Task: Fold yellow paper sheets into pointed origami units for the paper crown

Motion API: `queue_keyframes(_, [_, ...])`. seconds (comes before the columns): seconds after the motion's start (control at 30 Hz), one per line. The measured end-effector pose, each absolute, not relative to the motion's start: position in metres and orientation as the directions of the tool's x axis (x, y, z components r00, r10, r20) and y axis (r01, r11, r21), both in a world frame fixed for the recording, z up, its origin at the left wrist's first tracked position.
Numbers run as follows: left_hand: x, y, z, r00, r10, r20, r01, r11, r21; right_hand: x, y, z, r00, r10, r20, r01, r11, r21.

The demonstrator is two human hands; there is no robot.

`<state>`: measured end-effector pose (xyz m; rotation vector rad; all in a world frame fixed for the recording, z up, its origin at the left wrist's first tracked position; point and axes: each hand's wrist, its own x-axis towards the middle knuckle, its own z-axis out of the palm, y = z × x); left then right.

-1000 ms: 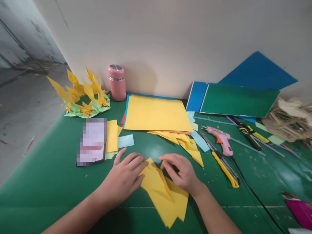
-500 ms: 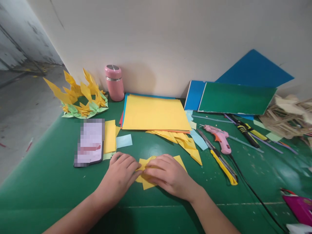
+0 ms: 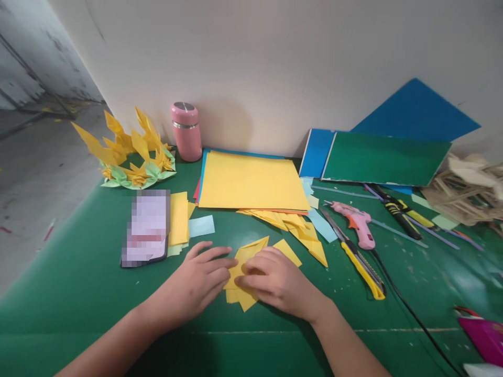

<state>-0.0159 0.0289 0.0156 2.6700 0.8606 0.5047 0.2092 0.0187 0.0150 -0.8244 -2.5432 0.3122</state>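
A folded piece of yellow paper (image 3: 251, 251) lies on the green table (image 3: 78, 293) in front of me. My left hand (image 3: 198, 285) rests on its left side with the fingers stretched out flat. My right hand (image 3: 275, 283) lies over its right part, fingers pressing down on the fold. Points of the yellow paper stick out above and below my hands.
A stack of coloured sheets (image 3: 251, 180), yellow on top, lies behind, with yellow folded pieces (image 3: 298, 228) at its front. A phone (image 3: 147, 228), a pink bottle (image 3: 186, 131) and yellow-green paper flowers (image 3: 129, 152) are to the left. A pink glue gun (image 3: 356, 222), yellow cutter (image 3: 359, 264) and boards (image 3: 383, 157) lie to the right.
The large yellow piece that reached toward me has been folded up into a smaller shape. My right hand has moved left onto it; my left hand has stayed beside it.
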Motion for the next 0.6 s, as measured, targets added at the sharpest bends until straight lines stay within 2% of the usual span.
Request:
queue_keyframes(0.23, [-0.013, 0.028, 0.010, 0.648, 0.741, 0.177, 0.618, -0.648, 0.445, 0.210, 0.018, 0.012, -0.707, 0.615, 0.349, 0.478, 0.780, -0.404])
queue_keyframes(0.6, [-0.013, 0.024, 0.011, 0.616, 0.779, 0.118, 0.649, -0.587, 0.485, 0.198, 0.017, 0.011, -0.570, 0.740, 0.357, 0.497, 0.656, -0.567])
